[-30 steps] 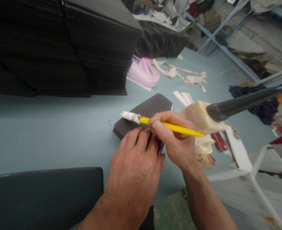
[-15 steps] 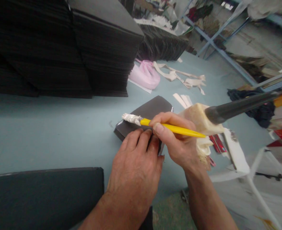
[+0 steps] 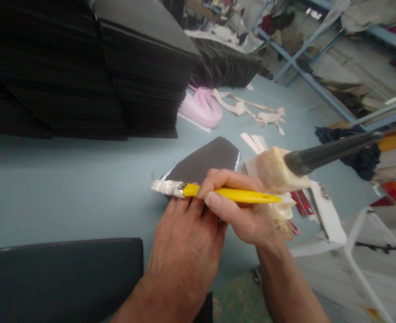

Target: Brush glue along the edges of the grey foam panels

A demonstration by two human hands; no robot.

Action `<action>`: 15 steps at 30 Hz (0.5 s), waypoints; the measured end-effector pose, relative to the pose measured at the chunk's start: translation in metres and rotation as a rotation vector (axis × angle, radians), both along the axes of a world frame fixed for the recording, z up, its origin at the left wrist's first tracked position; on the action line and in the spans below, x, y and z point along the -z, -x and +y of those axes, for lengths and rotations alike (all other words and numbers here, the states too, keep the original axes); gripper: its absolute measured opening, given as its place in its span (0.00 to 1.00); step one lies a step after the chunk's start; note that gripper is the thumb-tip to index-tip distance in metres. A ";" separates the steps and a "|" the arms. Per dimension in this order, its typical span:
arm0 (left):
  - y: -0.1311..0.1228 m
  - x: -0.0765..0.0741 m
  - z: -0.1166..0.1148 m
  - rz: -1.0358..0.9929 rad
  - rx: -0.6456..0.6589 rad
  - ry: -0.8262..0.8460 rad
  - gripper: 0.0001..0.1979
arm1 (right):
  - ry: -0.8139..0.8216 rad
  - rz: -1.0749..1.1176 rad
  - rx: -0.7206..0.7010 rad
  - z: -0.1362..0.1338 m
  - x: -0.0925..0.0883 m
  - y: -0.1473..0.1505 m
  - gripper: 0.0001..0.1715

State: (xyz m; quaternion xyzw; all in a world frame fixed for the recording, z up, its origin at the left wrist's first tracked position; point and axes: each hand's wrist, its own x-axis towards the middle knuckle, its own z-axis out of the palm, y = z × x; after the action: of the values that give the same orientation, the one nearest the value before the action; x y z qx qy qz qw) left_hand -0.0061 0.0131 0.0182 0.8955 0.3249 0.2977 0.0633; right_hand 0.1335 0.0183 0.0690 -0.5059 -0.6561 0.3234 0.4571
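Your right hand (image 3: 241,215), grip closed on the yellow brush (image 3: 218,194), has swept the bristles to the dark sheet (image 3: 208,159)'s near corner; left hand (image 3: 187,242) stays flat, grip open, pinning it; stroke likely ending.

Blue table (image 3: 66,188): dark card (image 3: 208,161), black stacks (image 3: 83,67), ribbon (image 3: 201,107)

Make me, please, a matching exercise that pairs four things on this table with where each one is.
Things:
1. yellow brush
2. dark sheet
3. pink bundle
4. black handle

Places:
A. beside the tall black stack
B. held in the right hand
C. sticking out to the right of a cream lump
D. at the fingertips of the left hand

Pairs: 1-B, 2-D, 3-A, 4-C.
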 end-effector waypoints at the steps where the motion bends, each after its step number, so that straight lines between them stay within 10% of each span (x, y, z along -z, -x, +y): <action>1: 0.000 0.001 0.000 0.003 0.003 -0.001 0.19 | -0.001 0.012 0.001 0.000 0.000 0.000 0.07; 15: -0.002 0.002 -0.002 -0.037 -0.046 0.100 0.18 | -0.095 0.014 0.256 -0.001 0.017 -0.021 0.05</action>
State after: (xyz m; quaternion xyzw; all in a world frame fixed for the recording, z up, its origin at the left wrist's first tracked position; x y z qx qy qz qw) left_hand -0.0044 0.0109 0.0164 0.8779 0.3585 0.2988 0.1072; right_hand 0.1541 0.0168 0.0518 -0.5610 -0.5977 0.2344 0.5226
